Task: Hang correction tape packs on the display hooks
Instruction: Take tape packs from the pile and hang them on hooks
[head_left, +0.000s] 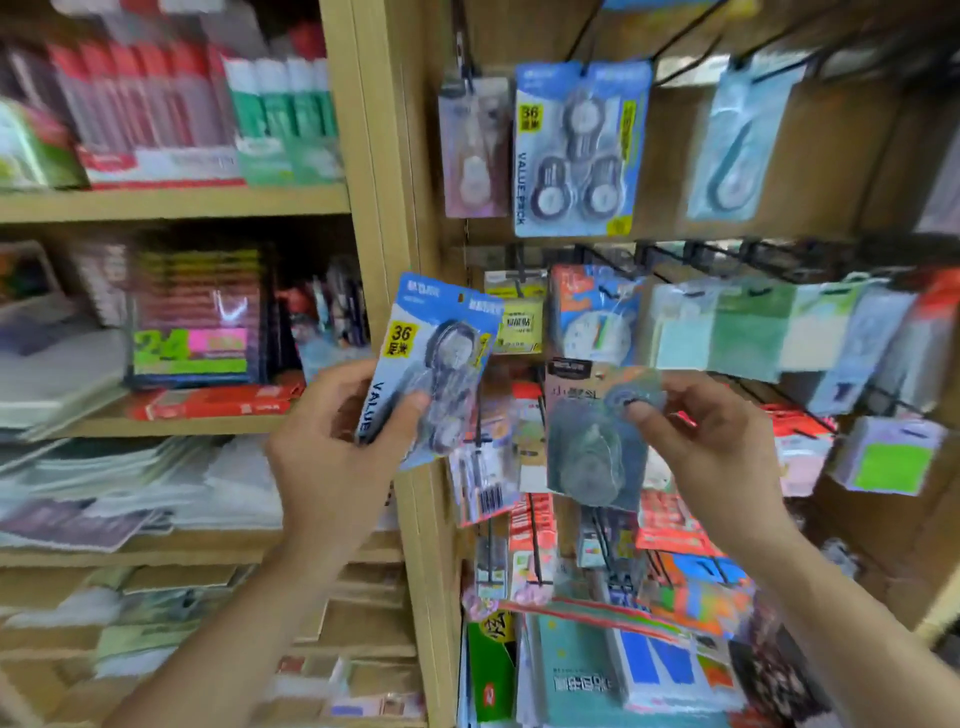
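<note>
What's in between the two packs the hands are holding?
In the head view, small colourful hanging packs show in the gap between the blue value pack and the tan pack.

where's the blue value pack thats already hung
Head view, upper centre-right: the blue card value pack of correction tapes hangs in the top row, between a pinkish single-tape pack and a pale blue pack.

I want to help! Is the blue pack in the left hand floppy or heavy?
Probably stiff: the blue pack stands flat though the left hand grips only its lower part. Likely light: one hand holds it. Its plastic front may be slippery.
</note>
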